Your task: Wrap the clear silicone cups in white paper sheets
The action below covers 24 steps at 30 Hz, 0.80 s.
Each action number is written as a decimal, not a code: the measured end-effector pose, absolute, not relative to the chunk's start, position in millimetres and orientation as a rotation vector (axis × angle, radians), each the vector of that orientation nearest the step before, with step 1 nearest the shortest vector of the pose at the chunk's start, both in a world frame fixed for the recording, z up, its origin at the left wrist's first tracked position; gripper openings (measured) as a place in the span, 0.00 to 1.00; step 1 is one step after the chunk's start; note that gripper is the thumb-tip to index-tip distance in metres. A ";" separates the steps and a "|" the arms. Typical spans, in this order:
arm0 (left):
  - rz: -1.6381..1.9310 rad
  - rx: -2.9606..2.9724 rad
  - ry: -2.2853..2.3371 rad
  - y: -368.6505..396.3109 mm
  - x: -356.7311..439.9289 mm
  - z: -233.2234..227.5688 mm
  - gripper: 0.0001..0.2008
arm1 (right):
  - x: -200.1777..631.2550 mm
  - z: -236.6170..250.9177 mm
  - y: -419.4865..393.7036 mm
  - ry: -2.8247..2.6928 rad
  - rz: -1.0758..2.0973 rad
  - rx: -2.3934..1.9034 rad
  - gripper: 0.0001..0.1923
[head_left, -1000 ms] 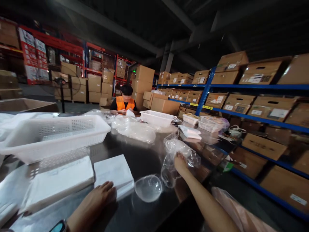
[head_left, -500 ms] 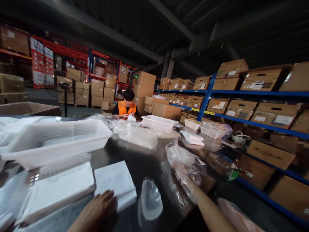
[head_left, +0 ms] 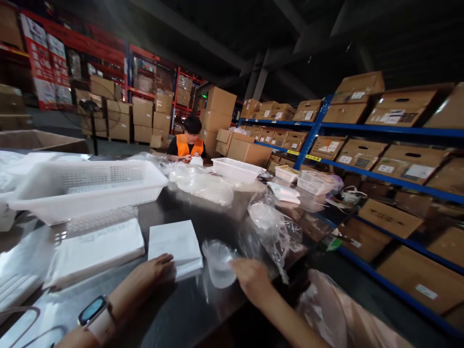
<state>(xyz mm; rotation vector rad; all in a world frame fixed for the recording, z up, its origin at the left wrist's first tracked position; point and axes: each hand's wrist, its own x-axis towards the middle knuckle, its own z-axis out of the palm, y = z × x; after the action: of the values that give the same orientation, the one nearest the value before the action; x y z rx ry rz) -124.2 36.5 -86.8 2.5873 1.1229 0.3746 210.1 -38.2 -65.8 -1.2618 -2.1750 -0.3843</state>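
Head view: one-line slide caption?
Left hand rests by a white stack; right hand touches a clear cup.

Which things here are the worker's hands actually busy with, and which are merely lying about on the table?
In hand:
- right hand on the clear plastic cup
- left hand on the small white stack

Lying about:
- white basket
- larger white stack
- crumpled clear bags
- far trays
- person in an orange vest

Bare tabletop (head_left: 188, 309) lies open at the near edge; paper stacks (head_left: 176, 244), basket (head_left: 87, 188) and bags (head_left: 271, 227) crowd the rest.
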 end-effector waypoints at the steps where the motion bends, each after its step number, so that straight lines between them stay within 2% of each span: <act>1: 0.337 2.596 1.148 35.2 -123.9 -82.6 0.23 | 191.0 -71.4 -39.6 -2.355 -0.514 -1.255 0.11; 3: 0.275 2.619 1.204 32.1 -122.8 -74.2 0.24 | 163.9 -76.7 -41.5 -2.499 -0.690 -1.287 0.10; 6: 0.220 2.684 1.213 27.1 -119.9 -64.9 0.21 | 154.6 -71.5 -41.2 -2.513 -0.626 -1.376 0.07; 10: 0.238 2.772 1.236 22.9 -116.9 -62.8 0.15 | 171.5 -66.8 -28.5 -2.501 -0.452 -1.344 0.26; 12: 0.247 2.769 1.300 22.8 -117.0 -64.7 0.15 | 177.5 -69.8 -18.9 -2.471 -0.477 -1.359 0.21; 14: 0.250 2.742 1.361 24.3 -117.6 -67.0 0.17 | 176.6 -70.9 -12.2 -2.420 -0.535 -1.316 0.07; 15: 0.247 2.731 1.381 25.5 -117.9 -67.9 0.18 | 173.2 -69.6 -11.1 -2.393 -0.553 -1.233 0.04; 18: 0.360 2.708 1.412 28.3 -117.2 -69.5 0.21 | 152.9 -59.0 -17.5 -2.427 -0.496 -0.779 0.14; 21: 0.622 2.694 1.341 28.2 -114.9 -71.4 0.22 | 130.0 -49.1 -25.5 -2.564 -0.427 -0.411 0.11; 24: 0.796 2.649 1.326 28.1 -113.3 -78.4 0.28 | 120.5 -49.4 -19.4 -2.649 -0.413 -0.396 0.09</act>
<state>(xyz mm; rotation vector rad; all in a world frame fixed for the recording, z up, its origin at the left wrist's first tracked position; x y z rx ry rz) -113.3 28.1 -78.4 2.6487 1.3257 0.7961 120.5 -19.4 -49.4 -0.3965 -2.6491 -0.4126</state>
